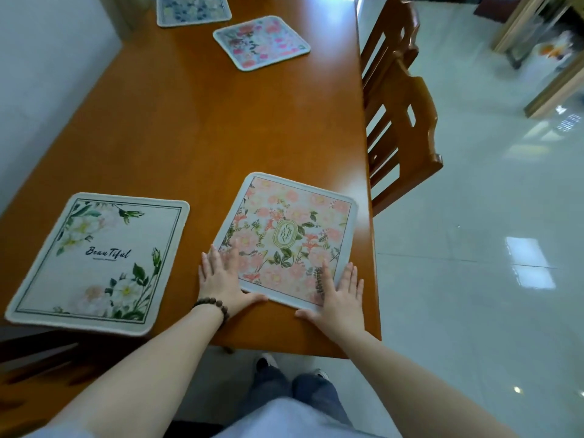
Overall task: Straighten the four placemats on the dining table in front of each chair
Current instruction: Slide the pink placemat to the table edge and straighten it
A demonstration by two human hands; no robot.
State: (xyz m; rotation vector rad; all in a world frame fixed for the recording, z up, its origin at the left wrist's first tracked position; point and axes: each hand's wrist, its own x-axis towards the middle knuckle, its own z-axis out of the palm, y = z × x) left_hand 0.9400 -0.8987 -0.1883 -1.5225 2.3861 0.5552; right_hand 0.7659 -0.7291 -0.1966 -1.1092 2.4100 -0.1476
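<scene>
Both my left hand (221, 281) and right hand (339, 298) lie spread flat on the pink floral rectangular fabric placemat (286, 240), ready to swivel it square with the wooden table (221, 131) edge.

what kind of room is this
Most likely a dining room in a home: a long wooden table set with floral placemats, wooden chairs pushed in along its side, and a glossy tiled floor.

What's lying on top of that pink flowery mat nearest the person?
Both hands rest flat on the pink floral placemat: left hand on its near-left corner, right hand on its near-right corner. The corners beneath them are hidden.
</scene>
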